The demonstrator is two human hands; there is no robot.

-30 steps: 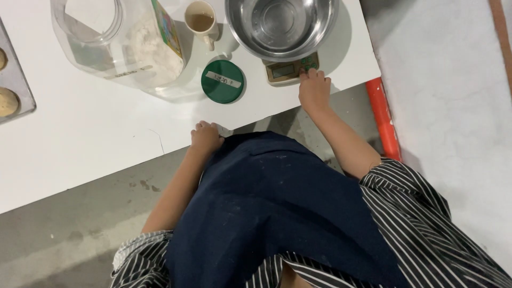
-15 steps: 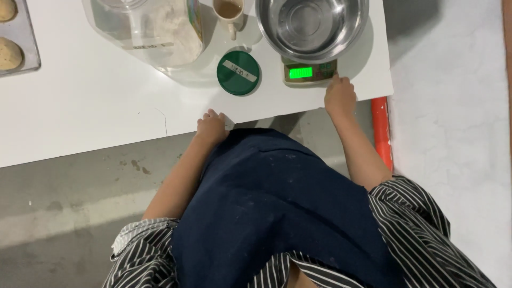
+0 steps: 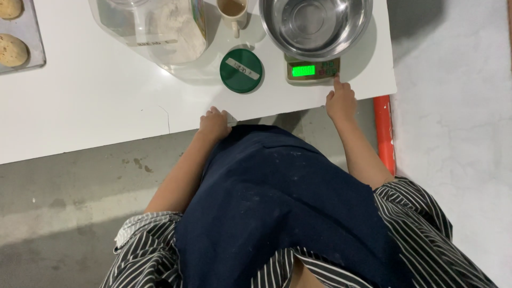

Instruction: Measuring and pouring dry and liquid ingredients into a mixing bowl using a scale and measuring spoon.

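Note:
A steel bowl (image 3: 314,24) stands on a small scale (image 3: 312,70) whose display glows green, near the white table's front right corner. One fingertip of my right hand (image 3: 340,100) touches the scale's buttons at its right end. My left hand (image 3: 214,124) grips the table's front edge (image 3: 106,136), fingers curled over it, holding nothing else. A green round lid (image 3: 241,70) lies flat between my hands, just left of the scale. Behind it a big clear plastic jar (image 3: 160,26) with white flour lies on the table, beside a small cup (image 3: 233,9) of brown liquid.
A metal baking tray (image 3: 26,37) with round dough pieces sits at the far left. A red post (image 3: 383,128) stands under the table's right corner. Grey concrete floor lies below; my dark apron and striped sleeves fill the lower view.
The scale's display has lit up green. My right hand moved from the scale's front edge to its buttons. The view shifted, so the table sits higher and farther right.

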